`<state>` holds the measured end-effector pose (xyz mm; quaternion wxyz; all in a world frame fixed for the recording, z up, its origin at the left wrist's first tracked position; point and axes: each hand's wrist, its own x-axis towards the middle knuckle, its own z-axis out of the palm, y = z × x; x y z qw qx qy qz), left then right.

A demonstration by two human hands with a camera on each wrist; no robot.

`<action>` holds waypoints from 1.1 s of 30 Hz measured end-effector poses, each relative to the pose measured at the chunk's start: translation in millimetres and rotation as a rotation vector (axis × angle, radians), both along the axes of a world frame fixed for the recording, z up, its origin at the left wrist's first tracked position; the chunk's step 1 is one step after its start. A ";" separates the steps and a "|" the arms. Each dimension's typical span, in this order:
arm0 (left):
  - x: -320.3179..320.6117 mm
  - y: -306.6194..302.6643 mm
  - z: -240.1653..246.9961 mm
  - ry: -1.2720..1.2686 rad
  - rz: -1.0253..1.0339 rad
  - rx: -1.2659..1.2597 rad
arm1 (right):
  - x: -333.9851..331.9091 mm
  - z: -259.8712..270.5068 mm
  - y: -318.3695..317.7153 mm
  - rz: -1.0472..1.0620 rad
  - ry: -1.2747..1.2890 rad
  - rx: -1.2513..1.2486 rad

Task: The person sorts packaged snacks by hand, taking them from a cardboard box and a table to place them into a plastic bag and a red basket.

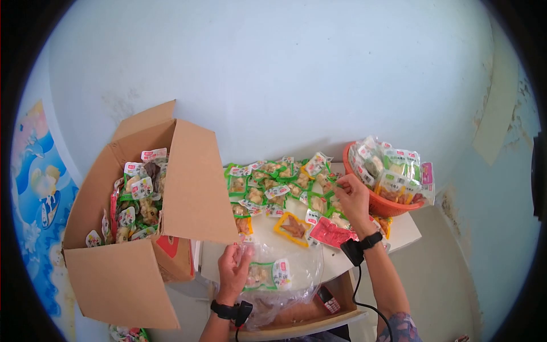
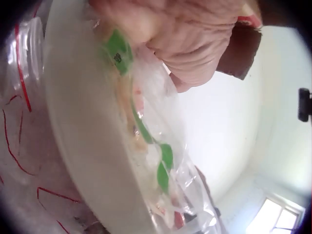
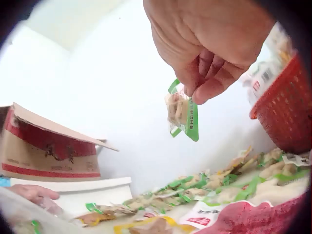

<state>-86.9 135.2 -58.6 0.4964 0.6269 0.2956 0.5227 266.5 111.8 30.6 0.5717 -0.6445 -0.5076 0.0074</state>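
My right hand (image 1: 354, 200) is raised over the table and pinches a small green-edged snack packet (image 3: 191, 119) by its top, between thumb and fingertips. In the right wrist view the packet hangs clear above the others. Near the table's front edge, my left hand (image 1: 232, 272) pinches the rim of a clear plastic bag (image 1: 307, 263). Inside that bag lies a green-and-white snack packet (image 1: 261, 276). Its green edging also shows through the film in the left wrist view, below the left hand (image 2: 195, 39).
Many green-edged packets (image 1: 255, 195) cover the back of the white table (image 1: 259, 236), with a yellow-edged packet (image 1: 293, 229) and a red packet (image 1: 330, 232) in front. An open cardboard box (image 1: 196, 182) of packets stands left. A filled orange basket (image 1: 387, 206) stands right. Below is an open drawer (image 1: 342, 316).
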 end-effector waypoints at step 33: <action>8.2 -123.4 98.4 0.580 -0.698 0.357 | -125.0 2.9 -249.3 0.514 0.373 -0.355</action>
